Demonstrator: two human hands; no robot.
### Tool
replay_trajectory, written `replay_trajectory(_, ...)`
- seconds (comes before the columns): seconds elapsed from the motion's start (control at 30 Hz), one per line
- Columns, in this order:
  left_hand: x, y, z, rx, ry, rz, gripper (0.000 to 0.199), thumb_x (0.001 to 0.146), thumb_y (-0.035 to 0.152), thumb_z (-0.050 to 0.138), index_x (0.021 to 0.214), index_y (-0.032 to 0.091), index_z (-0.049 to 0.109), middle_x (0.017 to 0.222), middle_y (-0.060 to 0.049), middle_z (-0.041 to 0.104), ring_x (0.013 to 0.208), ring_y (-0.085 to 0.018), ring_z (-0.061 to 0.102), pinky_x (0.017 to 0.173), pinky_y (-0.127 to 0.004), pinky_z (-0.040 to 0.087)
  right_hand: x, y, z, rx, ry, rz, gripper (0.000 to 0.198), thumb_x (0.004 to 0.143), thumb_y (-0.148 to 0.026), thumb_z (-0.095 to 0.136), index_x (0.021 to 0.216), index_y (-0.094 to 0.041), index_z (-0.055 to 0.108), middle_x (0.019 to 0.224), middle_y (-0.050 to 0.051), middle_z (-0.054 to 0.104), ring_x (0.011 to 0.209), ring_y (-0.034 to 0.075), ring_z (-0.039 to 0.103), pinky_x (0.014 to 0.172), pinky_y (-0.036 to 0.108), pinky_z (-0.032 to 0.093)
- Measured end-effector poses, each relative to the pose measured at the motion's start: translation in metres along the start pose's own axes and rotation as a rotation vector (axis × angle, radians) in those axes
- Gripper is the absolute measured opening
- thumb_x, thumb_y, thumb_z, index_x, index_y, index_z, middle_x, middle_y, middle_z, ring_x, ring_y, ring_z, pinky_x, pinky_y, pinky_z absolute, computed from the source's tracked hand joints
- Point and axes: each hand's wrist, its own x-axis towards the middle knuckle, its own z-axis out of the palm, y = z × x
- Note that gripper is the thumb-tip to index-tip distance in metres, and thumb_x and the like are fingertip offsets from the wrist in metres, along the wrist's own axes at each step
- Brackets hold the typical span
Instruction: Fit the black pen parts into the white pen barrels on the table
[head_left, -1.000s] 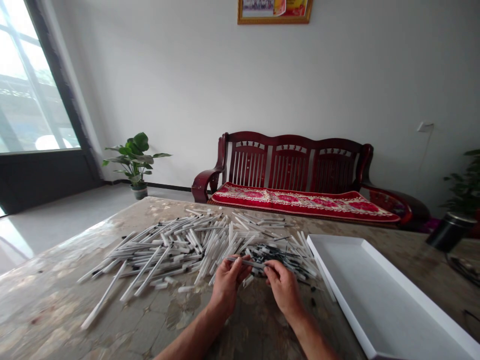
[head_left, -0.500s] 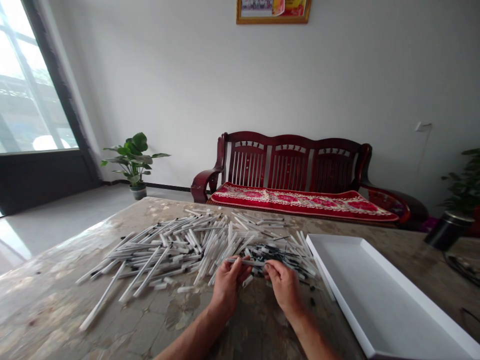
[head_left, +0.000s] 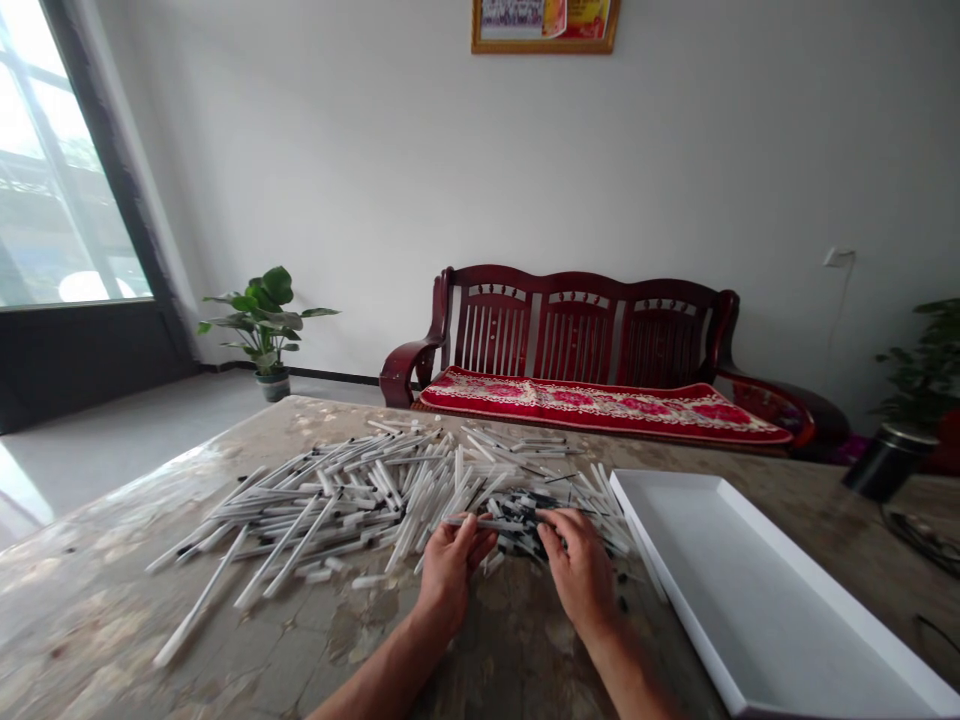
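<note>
Print in the gold-framed picture (head_left: 543,46) is too small to read. A shallow white rectangular tray (head_left: 795,600) lies along the tabletop's (head_left: 292,665) right side; slim white tubes (head_left: 330,515) heap toward its far edge. The left hand (head_left: 448,565) pinches a slim grey tube (head_left: 496,524) near small black parts (head_left: 529,498); the right hand (head_left: 579,565), touching it a moment ago, is now apart, its curled fingers' grip unclear.

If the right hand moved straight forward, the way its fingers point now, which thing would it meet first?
Probably the dark parts just beyond the right hand; its height over the table is unclear, so it might pass above them.
</note>
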Motion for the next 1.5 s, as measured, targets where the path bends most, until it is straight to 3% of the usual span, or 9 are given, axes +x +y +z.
replay_trajectory(0.17,0.001,-0.001,-0.002,0.020,-0.014,-0.007,0.014,0.081,0.014,0.073,0.080,0.015,0.059,0.083,-0.006,0.077,0.072,-0.016,0.074,0.068,-0.025,0.062,-0.001,-0.010,0.006,0.047,-0.053,-0.011,0.023,0.093,-0.034,0.053,0.086,-0.023,0.073,0.091,0.006,0.070,0.090,0.022,0.063,0.083,0.032,0.049)
replay_trajectory(0.43,0.017,0.024,-0.014,-0.020,0.096,0.129,0.012,0.085,0.019,0.068,0.080,0.017,0.057,0.085,-0.005,0.076,0.070,-0.013,0.073,0.073,-0.027,0.061,0.007,0.035,-0.003,0.071,0.224,0.171,0.033,0.089,-0.048,0.048,0.082,-0.020,0.065,0.084,0.008,0.067,0.080,0.023,0.060,0.076,0.035,0.048)
replay_trajectory(0.6,0.025,0.032,-0.020,0.070,0.104,0.266,0.023,0.077,0.032,0.074,0.088,0.019,0.059,0.084,-0.003,0.074,0.071,-0.014,0.072,0.069,-0.028,0.060,0.008,0.053,-0.010,-0.050,0.263,0.275,0.036,0.086,-0.048,0.046,0.086,-0.019,0.067,0.084,0.010,0.067,0.078,0.024,0.060,0.076,0.038,0.048)
replay_trajectory(0.73,0.026,0.034,-0.018,0.258,0.005,0.351,0.039,0.072,0.043,0.076,0.098,0.018,0.062,0.087,-0.004,0.074,0.072,-0.016,0.070,0.064,-0.027,0.058,0.005,0.052,-0.008,-0.118,0.243,0.218,0.034,0.086,-0.043,0.049,0.097,-0.018,0.069,0.097,0.012,0.069,0.090,0.027,0.061,0.082,0.040,0.048)
replay_trajectory(0.93,0.035,0.046,-0.019,0.494,0.111,0.550,0.037,0.074,0.036,0.074,0.107,0.020,0.068,0.082,-0.003,0.072,0.064,-0.015,0.063,0.055,-0.022,0.048,0.000,0.042,0.002,-0.100,0.214,0.098,0.027,0.084,-0.031,0.048,0.097,-0.020,0.068,0.100,0.011,0.069,0.095,0.027,0.061,0.087,0.042,0.048)
replay_trajectory(1.07,0.049,0.050,-0.027,0.587,0.173,0.633,0.046,0.075,0.019,0.069,0.121,0.022,0.063,0.112,-0.007,0.068,0.085,-0.018,0.068,0.072,-0.026,0.053,-0.002,0.043,0.006,-0.055,0.135,0.086,0.025,0.083,-0.028,0.047,0.095,-0.020,0.068,0.099,0.010,0.068,0.095,0.026,0.061,0.087,0.042,0.048)
replay_trajectory(1.17,0.052,0.060,-0.035,0.796,0.218,0.776,0.049,0.077,0.013,0.061,0.126,0.022,0.060,0.132,-0.011,0.056,0.108,-0.023,0.064,0.088,-0.033,0.053,-0.002,0.045,0.007,-0.040,0.134,0.072,0.026,0.084,-0.029,0.047,0.095,-0.020,0.069,0.099,0.011,0.068,0.093,0.026,0.061,0.087,0.043,0.048)
replay_trajectory(1.27,0.046,0.080,-0.044,1.177,0.338,0.856,0.041,0.081,0.010,0.053,0.118,0.023,0.066,0.132,-0.012,0.056,0.117,-0.027,0.057,0.099,-0.039,0.046,-0.002,0.048,0.008,-0.037,0.150,0.054,0.026,0.083,-0.030,0.047,0.093,-0.020,0.069,0.097,0.010,0.068,0.091,0.026,0.061,0.086,0.042,0.048)
replay_trajectory(1.5,0.032,0.115,-0.066,1.830,0.576,0.642,0.041,0.079,0.009,0.048,0.108,0.024,0.073,0.124,-0.012,0.063,0.119,-0.035,0.049,0.096,-0.047,0.038,-0.003,0.046,0.009,-0.018,0.113,0.037,0.025,0.085,-0.028,0.046,0.088,-0.021,0.070,0.095,0.010,0.067,0.095,0.026,0.061,0.088,0.042,0.047)
